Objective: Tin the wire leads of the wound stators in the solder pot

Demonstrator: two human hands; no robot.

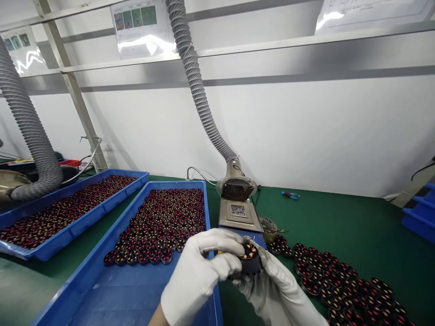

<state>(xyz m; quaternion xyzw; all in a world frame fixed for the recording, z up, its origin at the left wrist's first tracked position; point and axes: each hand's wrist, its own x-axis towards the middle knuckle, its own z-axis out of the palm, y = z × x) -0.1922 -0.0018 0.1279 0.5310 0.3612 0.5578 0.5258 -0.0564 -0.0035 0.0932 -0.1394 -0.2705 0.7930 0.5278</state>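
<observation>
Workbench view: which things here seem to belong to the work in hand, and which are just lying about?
Likely in the job:
held round part
similar loose parts at right
part-filled blue tray
metal-topped device

Likely just lying about:
small blue object at the back
stacked blue bins

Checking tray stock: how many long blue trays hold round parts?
2: the far-left tray and the second tray to its right, nearer the left hand. The blue bins at the right edge aren't counted; contents hidden.
</observation>
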